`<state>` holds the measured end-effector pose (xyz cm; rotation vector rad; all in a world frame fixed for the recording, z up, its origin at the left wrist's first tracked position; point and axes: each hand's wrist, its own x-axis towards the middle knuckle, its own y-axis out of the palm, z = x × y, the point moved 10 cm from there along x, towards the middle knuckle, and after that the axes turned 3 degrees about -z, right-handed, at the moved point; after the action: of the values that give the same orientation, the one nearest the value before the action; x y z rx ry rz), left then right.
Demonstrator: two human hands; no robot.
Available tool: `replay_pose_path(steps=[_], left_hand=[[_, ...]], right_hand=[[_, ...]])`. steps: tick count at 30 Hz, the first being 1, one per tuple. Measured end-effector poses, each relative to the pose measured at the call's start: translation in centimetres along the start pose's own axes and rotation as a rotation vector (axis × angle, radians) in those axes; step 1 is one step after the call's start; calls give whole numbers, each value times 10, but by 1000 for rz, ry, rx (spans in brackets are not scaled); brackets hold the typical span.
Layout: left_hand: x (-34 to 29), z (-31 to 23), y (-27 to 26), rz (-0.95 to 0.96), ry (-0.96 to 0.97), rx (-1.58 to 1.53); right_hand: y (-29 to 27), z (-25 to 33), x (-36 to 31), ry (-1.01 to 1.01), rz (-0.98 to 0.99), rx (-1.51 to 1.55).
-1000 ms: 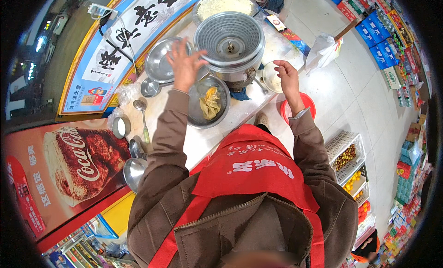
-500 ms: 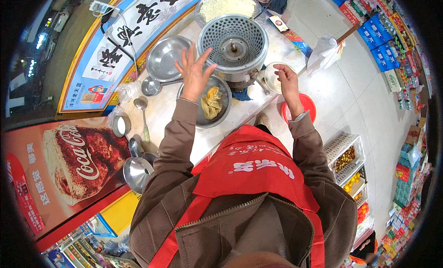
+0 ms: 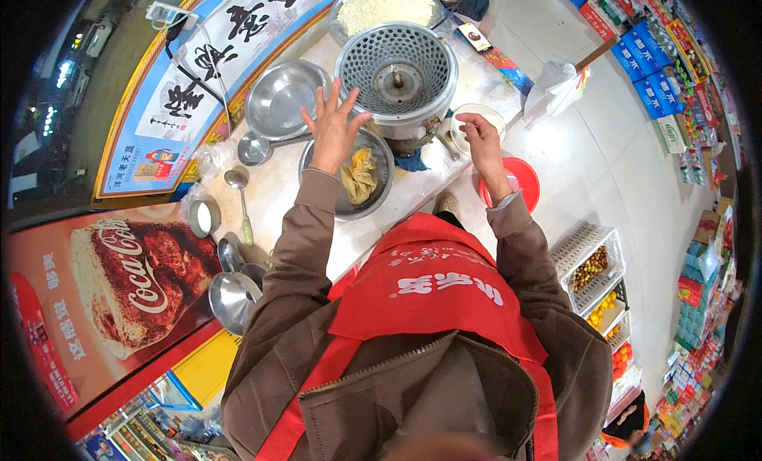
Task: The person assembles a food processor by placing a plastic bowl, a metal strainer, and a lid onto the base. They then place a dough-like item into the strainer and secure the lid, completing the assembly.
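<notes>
My left hand (image 3: 333,134) is open, fingers spread, over a metal bowl (image 3: 386,192) that holds a crumpled yellow cloth (image 3: 359,177). It holds nothing. Right beside those fingers stands a round metal machine (image 3: 429,115) with a perforated bowl (image 3: 367,64) and a spindle at its centre. My right hand (image 3: 488,159) is on the machine's other side, its fingers curled in a pinch over a pale round dish (image 3: 494,119); whatever the pinch may hold is too small to make out. A shallow metal basin (image 3: 282,100) and a ladle (image 3: 255,149) sit left of my left hand.
A wide bowl of pale powder (image 3: 385,8) stands behind the machine. Towards the left lie a skimmer (image 3: 240,199), a small cup (image 3: 204,216) and a metal funnel-like vessel (image 3: 232,300). A red bucket (image 3: 524,192) and crates of fruit (image 3: 583,258) are at the right, beyond the table's edge.
My right hand has shifted slightly left and its fingers have changed pose. The left hand stays spread over the bowl. The whole view has shifted slightly.
</notes>
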<state>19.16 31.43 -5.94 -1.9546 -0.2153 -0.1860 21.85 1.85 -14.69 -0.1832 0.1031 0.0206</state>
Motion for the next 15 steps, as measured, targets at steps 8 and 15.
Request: replay_pose_path(steps=[8,15], left_hand=[[11,-4,-39,-154,-35,-150],[-4,29,-46,-215,-148,-202]], right_hand=[[-5,-16,-3,1,-8,-14],[-36,-69,-10,9,-32,-49]])
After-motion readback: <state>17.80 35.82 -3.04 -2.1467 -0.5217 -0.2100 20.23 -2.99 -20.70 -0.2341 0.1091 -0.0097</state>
